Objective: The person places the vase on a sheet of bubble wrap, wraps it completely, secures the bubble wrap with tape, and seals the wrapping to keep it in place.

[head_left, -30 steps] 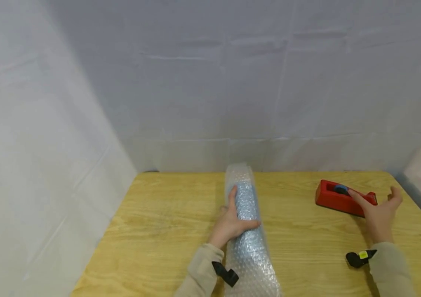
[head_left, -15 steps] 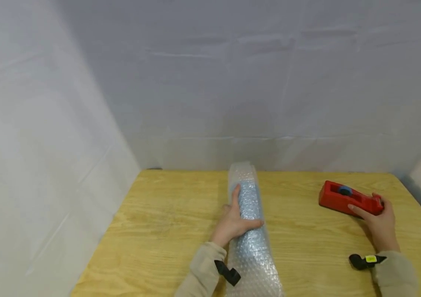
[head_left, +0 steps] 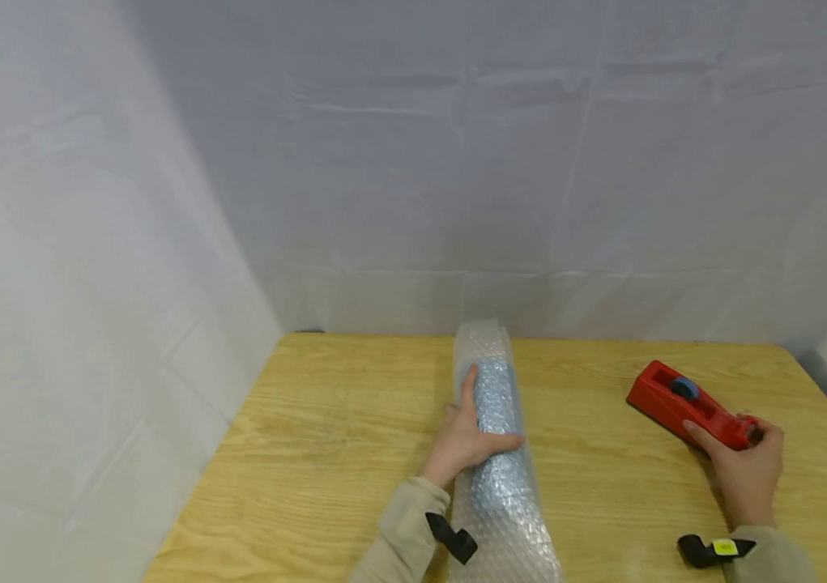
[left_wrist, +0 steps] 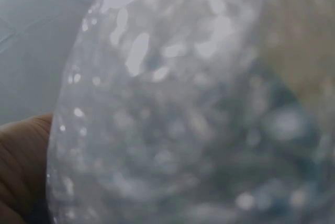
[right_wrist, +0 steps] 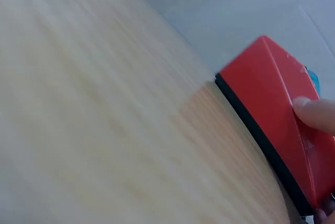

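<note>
A long bundle of bubble wrap (head_left: 504,494) with something light blue inside lies lengthwise on the wooden table. From its left side my left hand (head_left: 460,444) grips it, thumb across the top and a finger stretched along it. In the left wrist view the blurred bubble wrap (left_wrist: 157,119) hides most of that hand (left_wrist: 21,166). To the right, my right hand (head_left: 748,478) holds the cutter end of a red tape dispenser (head_left: 664,411) with a blue-cored roll. The right wrist view shows the thumb against the side of the dispenser (right_wrist: 261,109), its black base low over the table.
The wooden table (head_left: 333,437) ends at a white sheet hung behind it (head_left: 384,202). Another white sheet (head_left: 56,324) rises along the left. The bundle's far end reaches the table's back edge, and its near end runs out of view.
My right hand has closed round the cutter end of the tape dispenser and pulled that end nearer, turning the dispenser. My left hand keeps its hold on the bundle.
</note>
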`<state>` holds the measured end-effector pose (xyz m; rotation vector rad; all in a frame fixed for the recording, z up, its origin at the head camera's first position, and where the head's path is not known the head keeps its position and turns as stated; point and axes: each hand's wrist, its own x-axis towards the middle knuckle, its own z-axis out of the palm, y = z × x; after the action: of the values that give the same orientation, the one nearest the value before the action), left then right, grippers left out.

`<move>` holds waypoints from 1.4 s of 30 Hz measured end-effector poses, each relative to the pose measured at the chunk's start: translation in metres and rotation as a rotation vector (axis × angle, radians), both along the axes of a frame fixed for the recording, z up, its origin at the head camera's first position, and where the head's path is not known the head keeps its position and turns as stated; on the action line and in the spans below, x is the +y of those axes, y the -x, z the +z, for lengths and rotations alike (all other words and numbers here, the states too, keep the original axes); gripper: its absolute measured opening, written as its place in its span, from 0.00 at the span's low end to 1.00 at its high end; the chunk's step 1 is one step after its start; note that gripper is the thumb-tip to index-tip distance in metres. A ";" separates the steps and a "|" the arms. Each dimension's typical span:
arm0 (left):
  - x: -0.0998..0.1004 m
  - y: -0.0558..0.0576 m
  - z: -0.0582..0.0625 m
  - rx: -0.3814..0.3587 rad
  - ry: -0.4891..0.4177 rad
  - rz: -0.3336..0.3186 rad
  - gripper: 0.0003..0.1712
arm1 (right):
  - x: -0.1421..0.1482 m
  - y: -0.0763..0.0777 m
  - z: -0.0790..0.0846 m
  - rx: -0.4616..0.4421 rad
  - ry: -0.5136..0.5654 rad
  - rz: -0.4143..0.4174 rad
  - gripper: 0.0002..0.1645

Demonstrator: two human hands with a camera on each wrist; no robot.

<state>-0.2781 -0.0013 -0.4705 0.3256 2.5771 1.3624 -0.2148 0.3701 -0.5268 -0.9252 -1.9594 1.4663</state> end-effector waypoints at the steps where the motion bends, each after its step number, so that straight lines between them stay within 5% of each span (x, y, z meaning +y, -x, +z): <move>1: 0.000 0.000 0.000 0.002 -0.005 0.000 0.75 | -0.002 -0.002 0.000 0.009 -0.010 -0.006 0.40; 7: -0.001 0.001 0.000 0.002 0.000 0.007 0.75 | -0.017 -0.012 -0.001 -0.042 -0.076 -0.030 0.35; 26: -0.002 0.000 -0.001 0.018 0.021 0.022 0.76 | -0.082 -0.024 0.001 -0.054 -0.183 -0.076 0.42; 39: -0.003 0.000 -0.001 0.003 0.012 0.019 0.75 | -0.090 0.000 -0.005 0.028 -0.304 -0.126 0.33; 42: -0.004 -0.001 -0.001 -0.005 0.010 0.019 0.75 | -0.091 0.002 -0.007 0.057 -0.256 -0.100 0.28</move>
<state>-0.2775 -0.0055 -0.4714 0.2966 2.5887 1.3551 -0.2163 0.2788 -0.5336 -0.8443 -1.9717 1.1418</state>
